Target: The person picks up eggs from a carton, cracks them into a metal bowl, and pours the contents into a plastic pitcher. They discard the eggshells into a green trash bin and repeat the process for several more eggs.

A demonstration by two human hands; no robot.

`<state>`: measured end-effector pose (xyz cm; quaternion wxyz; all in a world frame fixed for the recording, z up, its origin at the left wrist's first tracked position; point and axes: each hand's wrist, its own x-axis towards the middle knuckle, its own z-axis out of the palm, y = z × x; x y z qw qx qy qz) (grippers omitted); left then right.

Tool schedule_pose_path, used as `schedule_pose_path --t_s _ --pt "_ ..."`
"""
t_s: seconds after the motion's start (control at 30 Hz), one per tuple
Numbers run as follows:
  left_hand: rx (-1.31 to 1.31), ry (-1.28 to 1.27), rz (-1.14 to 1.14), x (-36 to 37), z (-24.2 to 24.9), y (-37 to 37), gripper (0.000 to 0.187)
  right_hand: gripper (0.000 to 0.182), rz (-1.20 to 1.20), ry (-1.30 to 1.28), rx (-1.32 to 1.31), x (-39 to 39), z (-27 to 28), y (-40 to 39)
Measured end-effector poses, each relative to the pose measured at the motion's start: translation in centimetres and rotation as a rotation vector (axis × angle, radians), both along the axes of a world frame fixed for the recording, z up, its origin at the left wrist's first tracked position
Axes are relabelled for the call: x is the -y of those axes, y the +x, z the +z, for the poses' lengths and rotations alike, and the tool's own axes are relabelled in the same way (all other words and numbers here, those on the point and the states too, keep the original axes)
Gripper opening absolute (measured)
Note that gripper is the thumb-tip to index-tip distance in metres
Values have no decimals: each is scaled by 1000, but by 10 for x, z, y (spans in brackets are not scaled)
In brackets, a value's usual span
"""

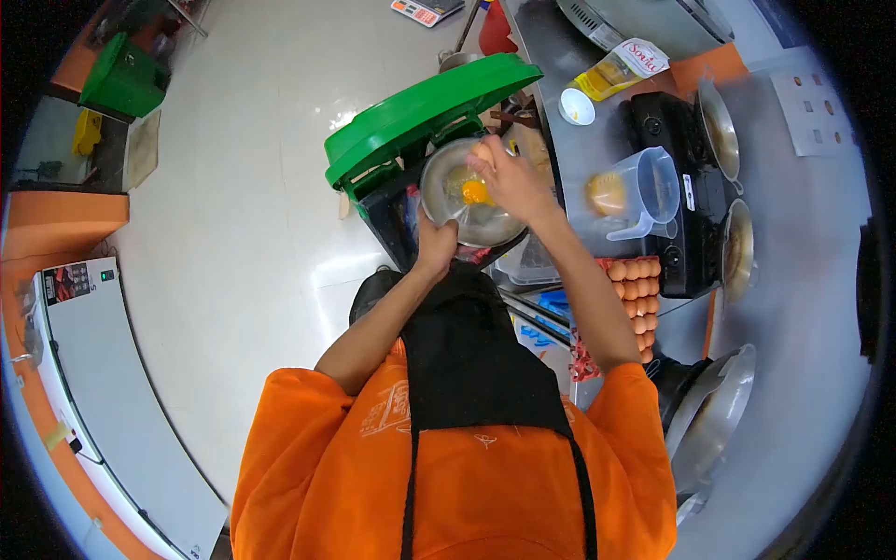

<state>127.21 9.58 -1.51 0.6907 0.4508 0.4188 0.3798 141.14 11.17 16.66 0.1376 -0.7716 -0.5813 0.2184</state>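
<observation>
A round metal bowl (485, 227) is held over an open black bin with a green lid (420, 117). Yellow yolk and clear egg white (476, 192) lie inside the bowl. At its lower left rim my left hand (436, 245) grips the bowl, fingers closed on the edge. My right hand (511, 179) is above the bowl's right side, its fingers closed round a brown egg (483, 152). Whether the egg's shell is whole cannot be made out.
On the metal counter to the right are a measuring jug (644, 191), a small white cup (577, 107), an oil bottle (621, 70), a tray of eggs (637, 294), and a black stove (689, 233) with pans. A white freezer (126, 392) stands at left.
</observation>
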Motion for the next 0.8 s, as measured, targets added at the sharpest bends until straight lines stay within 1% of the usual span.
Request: schedule_pose_path --t_s 0.03,0.13,0.23,0.27,0.3,0.33,0.37,0.4,0.43,0.53,0.63,0.73,0.8 --pt "33 -67 -11 0 -2 1 68 48 -7 2 5 0 6 2" --pt "97 -208 -31 0 5 0 67 45 21 176 6 1 15 10" --pt "105 -263 -17 0 24 -1 68 43 8 264 -96 2 34 8" --pt "116 -300 -13 0 49 -3 70 43 -15 217 -108 3 35 8" --pt "126 -337 -9 -1 62 -5 72 42 -38 172 -120 3 35 6" --pt "131 -315 -5 -1 58 -4 72 42 -62 126 -132 4 35 6" --pt "135 -293 0 0 51 -2 72 41 -37 108 -131 4 21 9" --pt "138 -273 2 2 46 -2 73 41 -14 88 -131 5 -6 15" --pt "118 -297 -15 3 52 -3 71 41 10 69 -131 7 -21 18" --pt "83 -352 -31 -3 76 -8 68 39 -166 194 -241 15 -24 19" --pt "97 -403 -27 -2 78 -10 69 40 -141 337 -358 20 -34 29" --pt "120 -430 -49 -6 70 -7 70 40 -139 383 -438 23 -37 32" --pt "109 -429 -67 -6 63 -10 70 40 -186 290 -496 21 -27 30"
